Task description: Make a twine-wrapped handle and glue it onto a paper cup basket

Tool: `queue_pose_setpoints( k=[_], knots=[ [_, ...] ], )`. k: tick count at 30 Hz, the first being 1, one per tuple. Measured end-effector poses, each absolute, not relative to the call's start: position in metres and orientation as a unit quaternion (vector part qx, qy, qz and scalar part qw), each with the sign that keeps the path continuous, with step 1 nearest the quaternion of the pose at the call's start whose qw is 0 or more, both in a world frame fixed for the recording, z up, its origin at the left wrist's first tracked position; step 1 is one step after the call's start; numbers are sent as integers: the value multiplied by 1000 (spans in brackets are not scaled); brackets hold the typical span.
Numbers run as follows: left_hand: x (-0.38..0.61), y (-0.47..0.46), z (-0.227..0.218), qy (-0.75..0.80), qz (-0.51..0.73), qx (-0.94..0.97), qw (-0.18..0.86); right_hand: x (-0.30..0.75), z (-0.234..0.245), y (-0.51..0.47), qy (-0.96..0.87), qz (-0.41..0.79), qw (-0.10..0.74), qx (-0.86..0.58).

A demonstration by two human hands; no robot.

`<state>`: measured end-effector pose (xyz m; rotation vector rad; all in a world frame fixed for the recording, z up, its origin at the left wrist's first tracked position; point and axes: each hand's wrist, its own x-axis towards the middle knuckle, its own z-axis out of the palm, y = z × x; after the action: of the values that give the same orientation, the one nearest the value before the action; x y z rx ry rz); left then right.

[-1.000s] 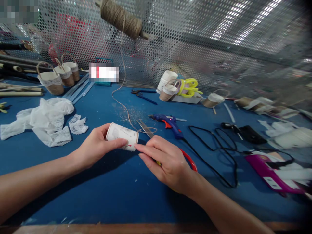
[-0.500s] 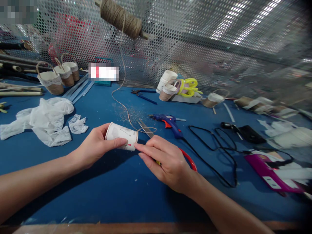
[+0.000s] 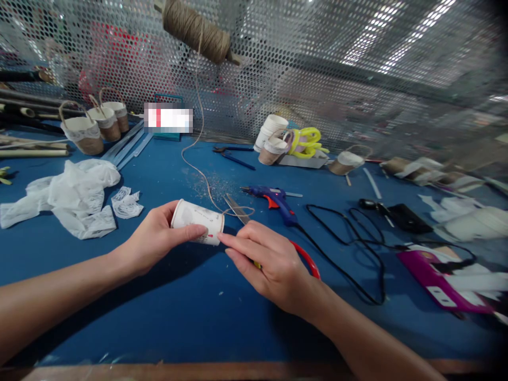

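Note:
My left hand [image 3: 159,237] grips a small white paper cup [image 3: 197,220] lying on its side above the blue table [image 3: 178,312]. My right hand [image 3: 270,259] has its fingertips pressed together at the cup's base, where the end of a thin jute string [image 3: 196,127] lies. The string runs up to a spool of twine [image 3: 197,30] hung on the mesh wall. Under my right hand lie red-handled scissors [image 3: 305,255], blades pointing toward the cup.
A blue glue gun [image 3: 278,198] with a black cord [image 3: 357,248] lies right of the cup. White lace scraps [image 3: 71,196] sit left. Twine-wrapped cups [image 3: 93,127] stand far left, more cups [image 3: 273,140] at the back. A magenta box [image 3: 440,280] is at right.

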<state>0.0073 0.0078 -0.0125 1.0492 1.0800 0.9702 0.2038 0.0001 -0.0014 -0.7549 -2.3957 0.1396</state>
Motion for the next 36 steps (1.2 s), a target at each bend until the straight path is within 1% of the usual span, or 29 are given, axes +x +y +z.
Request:
queue_pose_setpoints(
  k=[19, 25, 36],
  knots=[
    [7, 10, -15, 470, 427, 463, 618, 204, -4, 0, -912, 64, 311, -260],
    [6, 8, -15, 467, 426, 462, 622, 204, -1, -1, -899, 47, 331, -284],
    [8, 8, -11, 452, 442, 408, 659, 204, -2, 1, -910, 5, 310, -276]
  ],
)
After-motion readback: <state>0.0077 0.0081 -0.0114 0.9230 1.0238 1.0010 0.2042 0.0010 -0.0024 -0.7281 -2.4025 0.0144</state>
